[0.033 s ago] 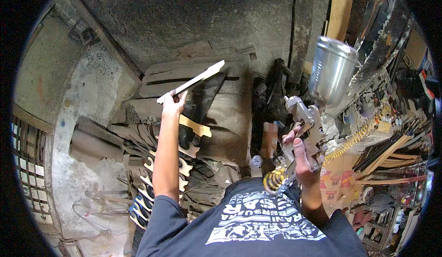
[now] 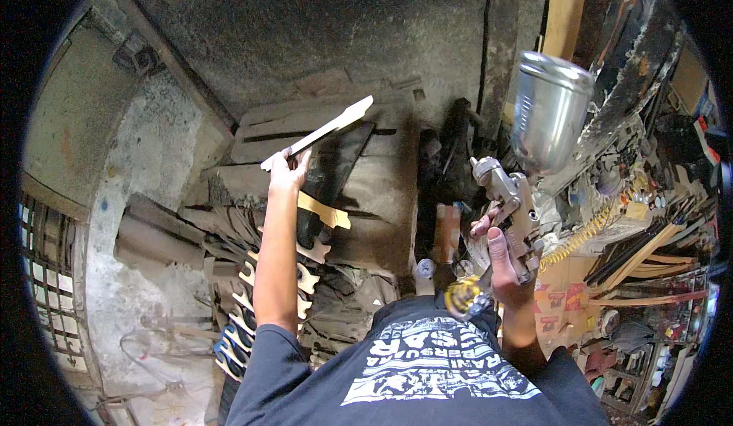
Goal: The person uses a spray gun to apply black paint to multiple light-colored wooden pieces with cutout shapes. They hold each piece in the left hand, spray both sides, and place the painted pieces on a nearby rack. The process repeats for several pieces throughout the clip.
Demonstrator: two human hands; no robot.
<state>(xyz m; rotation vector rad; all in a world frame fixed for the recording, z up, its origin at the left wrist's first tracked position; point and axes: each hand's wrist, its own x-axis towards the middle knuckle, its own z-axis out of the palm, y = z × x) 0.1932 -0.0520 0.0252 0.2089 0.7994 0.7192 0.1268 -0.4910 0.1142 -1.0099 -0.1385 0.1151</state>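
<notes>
My left hand [image 2: 287,172] is closed around the lower end of a long, flat, pale piece [image 2: 330,130], tilted up to the right; it looks like wood. My right hand [image 2: 501,262] grips a metal spray gun [image 2: 513,206] by its handle. A shiny silver cup [image 2: 551,113] sits on top of the gun. Near the gun's lower end hangs a yellow coiled air hose [image 2: 464,298], partly blurred. Just beyond my left forearm lies another pale shaped piece [image 2: 327,212]. Several pale pieces with notched ends [image 2: 243,304] stand in a row left of that forearm.
Dusty boards [image 2: 374,182] lie beneath my left hand. A grey wall [image 2: 145,266] and a barred window [image 2: 53,288] are at left. At right are a cluttered shelf [image 2: 634,357], wooden strips [image 2: 641,262] and a further stretch of yellow hose [image 2: 578,244].
The spray gun and its cup have shifted slightly up. The hose below it has swung a little to the right. My left hand and the pale piece look almost still.
</notes>
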